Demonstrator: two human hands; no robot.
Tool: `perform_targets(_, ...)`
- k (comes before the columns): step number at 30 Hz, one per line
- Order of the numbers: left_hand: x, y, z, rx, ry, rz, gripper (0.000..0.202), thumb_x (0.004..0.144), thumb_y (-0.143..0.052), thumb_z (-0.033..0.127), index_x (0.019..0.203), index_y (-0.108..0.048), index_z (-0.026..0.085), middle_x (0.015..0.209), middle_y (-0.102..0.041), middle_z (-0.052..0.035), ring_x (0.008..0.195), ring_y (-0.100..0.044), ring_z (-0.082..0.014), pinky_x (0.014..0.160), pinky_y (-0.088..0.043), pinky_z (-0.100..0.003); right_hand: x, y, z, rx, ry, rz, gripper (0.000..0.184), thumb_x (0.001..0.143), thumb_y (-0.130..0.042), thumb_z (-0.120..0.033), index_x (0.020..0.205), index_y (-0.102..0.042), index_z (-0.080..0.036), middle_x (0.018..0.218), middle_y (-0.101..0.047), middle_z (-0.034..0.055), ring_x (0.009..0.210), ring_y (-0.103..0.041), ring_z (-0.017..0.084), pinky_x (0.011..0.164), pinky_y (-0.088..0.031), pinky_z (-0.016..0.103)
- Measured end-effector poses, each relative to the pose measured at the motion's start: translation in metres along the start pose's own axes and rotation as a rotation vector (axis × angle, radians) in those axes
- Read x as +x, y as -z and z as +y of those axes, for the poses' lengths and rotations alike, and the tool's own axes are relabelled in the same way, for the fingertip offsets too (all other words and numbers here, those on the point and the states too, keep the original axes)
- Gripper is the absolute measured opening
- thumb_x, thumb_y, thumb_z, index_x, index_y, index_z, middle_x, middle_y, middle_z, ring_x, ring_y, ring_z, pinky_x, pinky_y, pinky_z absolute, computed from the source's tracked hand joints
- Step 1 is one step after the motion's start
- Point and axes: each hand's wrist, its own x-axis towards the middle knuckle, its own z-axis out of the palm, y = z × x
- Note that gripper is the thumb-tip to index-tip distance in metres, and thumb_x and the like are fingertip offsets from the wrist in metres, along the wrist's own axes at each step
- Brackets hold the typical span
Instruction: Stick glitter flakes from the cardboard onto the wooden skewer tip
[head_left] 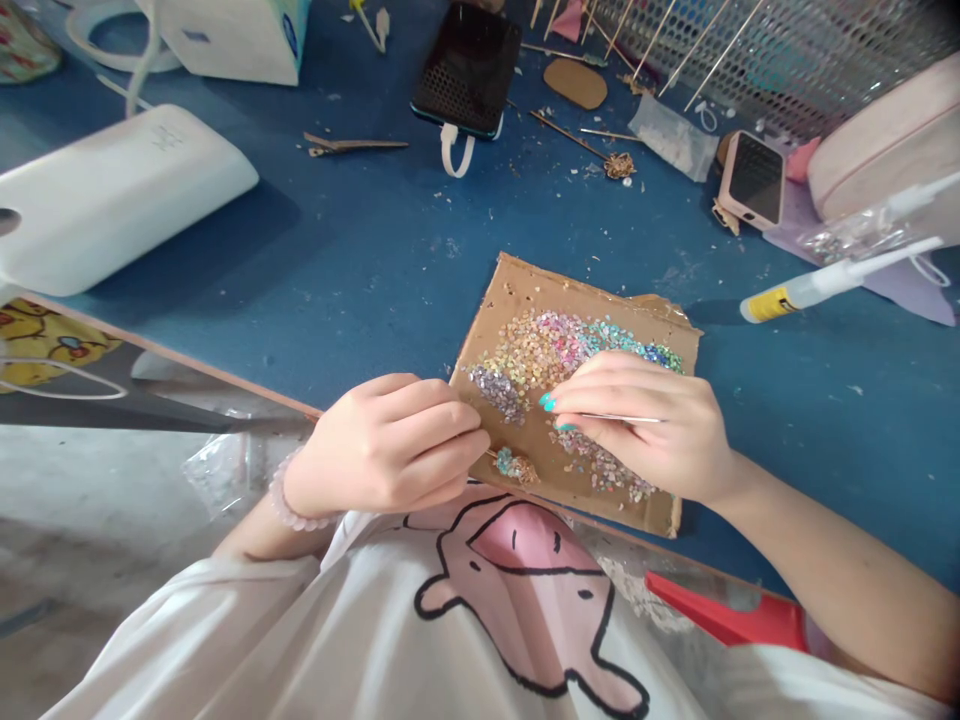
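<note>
My left hand (401, 445) is closed around a thin stick, most of it hidden by the fingers. At the stick's end a small ornament (516, 464) of gold wire and pale blue chips hangs over the cardboard. My right hand (645, 415) pinches a slim metal tool (622, 418), its tip hidden behind the fingers. Under both hands lies a piece of cardboard (480, 335), bearing small shiny chips sorted by colour: grey-purple chips (499, 392), yellow chips (517, 350), pink chips (566, 338) and teal chips (611, 333). More mixed chips (611, 475) lie below the right hand.
On the blue table (360, 270) are a white device (135, 190), a metal clip (356, 146), a black phone (469, 70), a pink-cased phone (754, 180) and a yellow-labelled glue bottle (772, 303). A wire mesh basket (847, 50) stands at back right. A red object (727, 610) juts out below the edge.
</note>
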Motion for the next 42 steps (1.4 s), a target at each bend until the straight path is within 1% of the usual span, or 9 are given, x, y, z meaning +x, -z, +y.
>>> perform_targets(4, 0.0, 0.0004, 0.0004, 0.004, -0.001, 0.002, 0.007, 0.089, -0.054, 0.016, 0.092, -0.06, 0.015, 0.079, -0.067, -0.0017, 0.065, -0.059, -0.0155, 0.054, -0.045, -0.031, 0.0002, -0.0008, 0.0016, 0.003, -0.009, 0.035, 0.008, 0.091, -0.067, -0.009, 0.09, -0.069, -0.017, 0.084, -0.077, 0.0056, 0.079, -0.069, 0.016, 0.077, -0.06, 0.034)
perform_targets(9, -0.0001, 0.0017, 0.001, 0.008, 0.004, 0.003, 0.006, 0.089, -0.055, 0.016, 0.092, -0.06, 0.016, 0.078, -0.067, -0.0012, 0.064, -0.058, -0.0147, 0.054, -0.044, -0.03, 0.0018, -0.0017, 0.0, -0.006, 0.005, 0.023, 0.008, 0.092, -0.066, -0.012, 0.091, -0.069, -0.018, 0.084, -0.077, 0.0049, 0.078, -0.07, 0.015, 0.078, -0.061, 0.034)
perform_targets(15, 0.0011, 0.0006, 0.0002, 0.002, -0.001, 0.004, 0.007, 0.088, -0.055, 0.014, 0.092, -0.06, 0.015, 0.079, -0.067, -0.0019, 0.065, -0.057, -0.0156, 0.055, -0.044, -0.031, 0.0015, -0.0021, -0.0003, -0.047, -0.009, 0.028, 0.008, 0.091, -0.066, -0.009, 0.088, -0.07, -0.015, 0.083, -0.077, 0.0063, 0.08, -0.07, 0.016, 0.078, -0.061, 0.033)
perform_targets(21, -0.0032, 0.0006, 0.0017, 0.011, 0.0, -0.003, 0.007, 0.088, -0.057, 0.015, 0.094, -0.06, 0.016, 0.08, -0.067, -0.0014, 0.068, -0.059, -0.0161, 0.057, -0.045, -0.031, 0.0014, -0.0025, -0.001, -0.044, -0.012, 0.024, 0.009, 0.094, -0.064, -0.013, 0.09, -0.07, -0.019, 0.084, -0.077, 0.0042, 0.079, -0.07, 0.016, 0.079, -0.061, 0.034)
perform_targets(24, -0.0036, 0.0011, 0.0015, 0.007, 0.002, -0.005, 0.007, 0.087, -0.058, 0.015, 0.094, -0.06, 0.015, 0.081, -0.067, -0.0017, 0.067, -0.058, -0.0162, 0.057, -0.045, -0.032, 0.0007, -0.0015, -0.0008, -0.045, -0.024, 0.026, 0.009, 0.093, -0.065, -0.012, 0.09, -0.07, -0.019, 0.084, -0.077, 0.0041, 0.08, -0.07, 0.016, 0.078, -0.061, 0.034)
perform_targets(30, -0.0019, -0.0006, 0.0007, 0.008, 0.012, 0.007, 0.009, 0.087, -0.057, 0.014, 0.094, -0.061, 0.015, 0.081, -0.066, -0.0019, 0.068, -0.058, -0.0166, 0.056, -0.044, -0.032, -0.0017, 0.0024, -0.0007, -0.005, -0.002, -0.022, 0.008, 0.094, -0.063, -0.012, 0.092, -0.069, -0.018, 0.085, -0.077, 0.0055, 0.08, -0.07, 0.015, 0.077, -0.06, 0.033)
perform_targets(36, -0.0022, -0.0023, 0.0014, 0.028, 0.04, 0.025, 0.011, 0.086, -0.057, 0.012, 0.096, -0.061, 0.014, 0.083, -0.066, -0.0019, 0.069, -0.057, -0.0169, 0.056, -0.044, -0.033, -0.0016, 0.0021, -0.0008, 0.0, -0.004, -0.004, 0.009, 0.094, -0.063, -0.012, 0.091, -0.068, -0.017, 0.084, -0.076, 0.0061, 0.08, -0.07, 0.016, 0.078, -0.059, 0.033)
perform_targets(42, -0.0018, -0.0019, 0.0017, 0.041, 0.042, 0.025, 0.009, 0.087, -0.057, 0.012, 0.094, -0.061, 0.014, 0.081, -0.066, -0.002, 0.069, -0.057, -0.0165, 0.055, -0.043, -0.032, -0.003, 0.0048, -0.0019, 0.027, 0.01, -0.044, 0.009, 0.096, -0.061, -0.013, 0.093, -0.067, -0.018, 0.083, -0.076, 0.0055, 0.079, -0.069, 0.015, 0.076, -0.058, 0.033)
